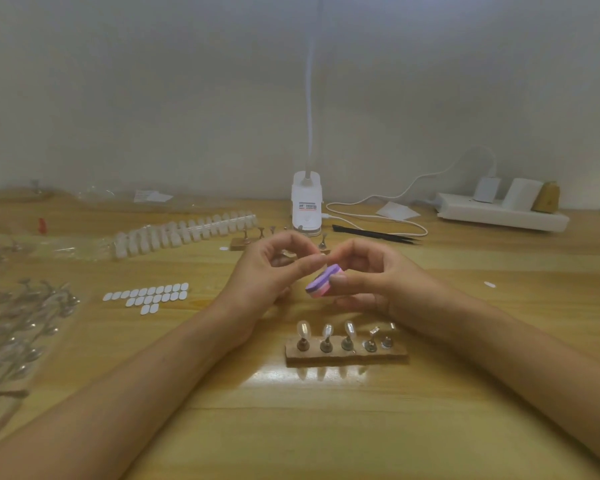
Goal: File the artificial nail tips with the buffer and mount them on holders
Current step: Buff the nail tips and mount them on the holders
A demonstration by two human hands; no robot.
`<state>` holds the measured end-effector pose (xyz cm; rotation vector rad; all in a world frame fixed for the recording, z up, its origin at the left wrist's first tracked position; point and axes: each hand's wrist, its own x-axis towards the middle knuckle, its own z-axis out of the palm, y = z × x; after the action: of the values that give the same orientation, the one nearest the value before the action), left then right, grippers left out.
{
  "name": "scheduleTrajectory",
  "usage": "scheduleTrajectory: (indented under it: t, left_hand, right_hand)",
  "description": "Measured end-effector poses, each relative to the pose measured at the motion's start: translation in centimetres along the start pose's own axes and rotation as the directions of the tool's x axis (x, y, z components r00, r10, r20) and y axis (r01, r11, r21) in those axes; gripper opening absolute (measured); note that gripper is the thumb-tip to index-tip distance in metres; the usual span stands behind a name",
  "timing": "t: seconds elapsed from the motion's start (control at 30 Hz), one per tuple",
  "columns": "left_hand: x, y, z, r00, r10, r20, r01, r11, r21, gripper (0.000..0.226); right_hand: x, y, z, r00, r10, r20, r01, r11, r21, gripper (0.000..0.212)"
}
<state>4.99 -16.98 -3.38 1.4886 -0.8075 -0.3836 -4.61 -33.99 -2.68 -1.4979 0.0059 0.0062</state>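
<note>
Left hand: the left hand (274, 271) hovered over the table (326, 427) with fingers curled, thumb and forefinger closed together at their ends. What they pinched was too small to make out. Judged from the task, it was a nail tip.
Right hand: the right hand (371, 282) gripped the buffer (323, 282), thumb on its near edge and the other fingers curled behind it.
Buffer axis: the purple-and-pink block lay tilted, its long axis running roughly from 8 o'clock to 2 o'clock, its broad purple face turned up.
Key relation: the buffer sat just at 5 o'clock of the left pinch, touching or nearly so; which could not be told.
Holder stand: the holder stand (347, 356) lay at 6 o'clock of both hands, near them.
Progress: three holders carried mounted tips (303, 329); the two at the right end (373, 341) looked bare.
Nearer hand: the bare holders lay closer to the right hand, which the buffer occupied.
Supply: the strip of spare tips (187, 230) lay at 10 o'clock, well apart.
</note>
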Motion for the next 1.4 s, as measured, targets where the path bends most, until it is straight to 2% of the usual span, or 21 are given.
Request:
scheduleTrajectory:
  t: [0.17,0.27,0.33,0.4,0.47,0.57,0.6,0.73,0.83,0.97,1.07,1.13,1.2,1.3,1.4]
  left_hand:
    - [0.14,-0.48,-0.38,0.999,0.03,-0.032,-0.03,1.0,0.003,0.016]
    - [0.1,-0.66,0.03,0.992,0.081,-0.091,-0.076,0.995,0.063,0.016]
    - [0.12,-0.47,0.1,0.974,0.204,-0.098,-0.182,0.965,0.19,0.013]
    - [0.16,-0.12,-0.13,0.932,0.356,-0.064,-0.308,0.875,0.374,0.011]
    - [0.15,0.05,-0.44,0.905,0.418,-0.078,-0.35,0.837,0.421,0.008]
    - [0.02,-0.03,-0.52,0.901,0.427,-0.077,-0.354,0.826,0.439,0.008]
    - [-0.03,-0.09,-0.42,0.902,0.427,-0.065,-0.356,0.82,0.449,0.009]
    - [-0.05,-0.19,-0.27,0.895,0.445,-0.044,-0.379,0.807,0.454,0.013]
    - [-0.14,-0.34,-0.29,0.888,0.458,-0.034,-0.387,0.785,0.483,0.013]
    - [-0.11,-0.54,-0.26,0.887,0.462,-0.019,-0.391,0.77,0.505,0.008]
    - [-0.13,-0.6,-0.37,0.884,0.466,-0.027,-0.39,0.768,0.508,0.008]
    - [-0.17,-0.62,-0.24,0.887,0.461,-0.009,-0.395,0.77,0.502,0.009]
    - [-0.13,-0.64,-0.21,0.889,0.458,-0.018,-0.39,0.778,0.493,0.009]
    - [-0.08,-0.64,-0.28,0.89,0.455,-0.031,-0.382,0.78,0.495,0.01]
    - [-0.19,-0.67,-0.22,0.89,0.456,-0.01,-0.389,0.771,0.504,0.01]
  right_hand:
    - [0.11,-0.11,-0.33,0.997,0.001,-0.081,0.013,0.984,0.175,0.026]
    - [0.09,0.0,-0.4,0.998,-0.009,-0.066,0.015,0.995,0.099,0.029]
    - [0.14,0.1,-0.15,0.999,-0.025,-0.023,0.026,0.999,0.03,0.027]
    - [0.18,0.0,-0.15,0.996,-0.023,-0.091,0.031,0.996,0.089,0.026]
    - [0.13,-0.16,-0.36,0.99,-0.018,-0.143,0.041,0.987,0.155,0.024]
    - [0.07,-0.05,-0.11,0.998,-0.022,-0.055,0.024,0.999,0.035,0.026]
    - [0.06,0.0,-0.01,0.998,-0.03,-0.061,0.032,0.999,0.026,0.027]
    - [0.08,-0.02,-0.26,0.983,-0.028,-0.18,0.058,0.985,0.164,0.024]
    - [0.16,0.07,-0.08,0.993,-0.031,-0.11,0.035,0.999,0.035,0.027]
    - [0.2,0.13,-0.29,0.982,-0.041,-0.182,0.067,0.988,0.136,0.026]
    - [0.19,0.18,-0.02,0.992,-0.043,-0.115,0.046,0.999,0.026,0.025]
    - [0.33,0.28,-0.06,0.976,-0.058,-0.211,0.079,0.993,0.09,0.026]
    - [0.36,0.3,-0.28,0.968,-0.05,-0.244,0.084,0.987,0.135,0.026]
    - [0.27,0.32,-0.1,0.989,-0.048,-0.143,0.052,0.998,0.024,0.021]
    - [0.3,0.45,-0.52,0.961,-0.069,-0.269,0.101,0.989,0.105,0.013]
